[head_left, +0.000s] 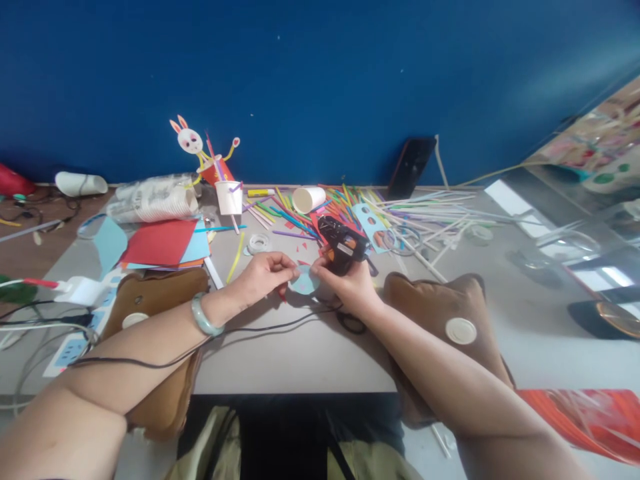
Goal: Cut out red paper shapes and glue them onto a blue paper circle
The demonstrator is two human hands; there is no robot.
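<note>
In front of me, a small rounded light-blue paper piece (304, 281) is raised just above the grey table. My left hand (270, 275) pinches its left edge between thumb and fingertips; a bit of red shows just under those fingers. Wrapped in my right hand (353, 285) is a black hot glue gun (345, 243), its body pointing away and to the left. The right thumb tip touches the paper's right edge. A black cord (270, 328) runs across the table from the left towards the gun.
Coloured sticks (300, 217), a paper cup (309, 199) and tape roll (259, 243) lie behind my hands. A rabbit figure (190, 141) stands by a white cup (230, 198). Brown cushions (450, 313) lie under both forearms. Left are red paper (160, 241) and a power strip (70, 350).
</note>
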